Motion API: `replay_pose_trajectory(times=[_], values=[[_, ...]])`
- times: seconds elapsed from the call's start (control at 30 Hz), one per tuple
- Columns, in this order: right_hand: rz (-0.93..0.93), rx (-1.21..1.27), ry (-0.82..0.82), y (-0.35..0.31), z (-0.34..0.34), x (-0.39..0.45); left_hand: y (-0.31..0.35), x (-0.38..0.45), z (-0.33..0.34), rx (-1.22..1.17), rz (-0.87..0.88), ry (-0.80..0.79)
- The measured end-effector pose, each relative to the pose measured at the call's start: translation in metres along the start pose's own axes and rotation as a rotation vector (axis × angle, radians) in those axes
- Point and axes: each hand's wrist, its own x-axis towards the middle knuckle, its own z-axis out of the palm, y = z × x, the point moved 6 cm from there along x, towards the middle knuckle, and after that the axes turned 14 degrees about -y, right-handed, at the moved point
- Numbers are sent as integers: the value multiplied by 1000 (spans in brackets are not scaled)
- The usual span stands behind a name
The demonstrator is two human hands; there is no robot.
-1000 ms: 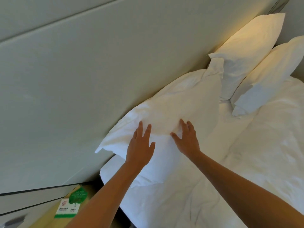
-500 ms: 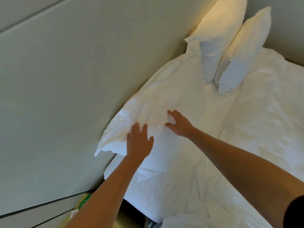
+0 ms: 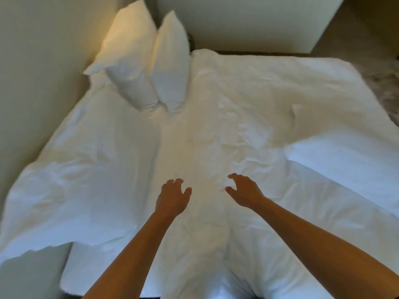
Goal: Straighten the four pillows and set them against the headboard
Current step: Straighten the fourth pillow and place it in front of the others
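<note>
White bedding covered the bed (image 3: 248,93); two pillows (image 3: 146,61) leaned by the headboard (image 3: 32,72). Left hand (image 3: 171,198) and right hand (image 3: 245,190) hovered, grip apart, empty. Next probably fetching the pillow (image 3: 345,167) lying right.

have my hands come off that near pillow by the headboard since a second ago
Yes. Both the left hand and right hand have come away from the headboard side pillow and now hover with loosely curled fingers over the duvet.
</note>
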Motion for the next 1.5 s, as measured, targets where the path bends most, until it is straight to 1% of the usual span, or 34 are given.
replay_pose_trajectory(times=[0.17, 0.3, 0.43, 0.53, 0.67, 0.83, 1.0, 1.1, 1.23, 1.37, 1.43, 1.5], values=[[202, 156, 114, 217, -19, -77, 181, 20, 124, 142, 157, -185], [320, 287, 147, 367, -25, -118, 309, 42, 217, 263, 222, -309], [405, 376, 149, 484, -35, -144, 408, 59, 279, 309, 228, -384], [450, 415, 148, 547, -48, -148, 461, 77, 305, 350, 228, -416], [454, 468, 165, 604, -78, -119, 514, 122, 317, 406, 224, -401], [423, 532, 218, 652, -131, -50, 577, 207, 315, 467, 241, -321], [382, 479, 264, 690, -183, 28, 634, 295, 318, 526, 290, -231], [355, 438, 302, 712, -210, 71, 656, 344, 331, 526, 321, -262], [353, 342, 353, 746, -239, 130, 655, 398, 355, 541, 244, -319], [347, 270, 411, 779, -259, 191, 621, 429, 381, 547, 137, -390], [347, 254, 424, 791, -265, 220, 603, 442, 391, 553, 137, -395], [374, 237, 421, 805, -266, 246, 593, 455, 401, 562, 170, -358]])
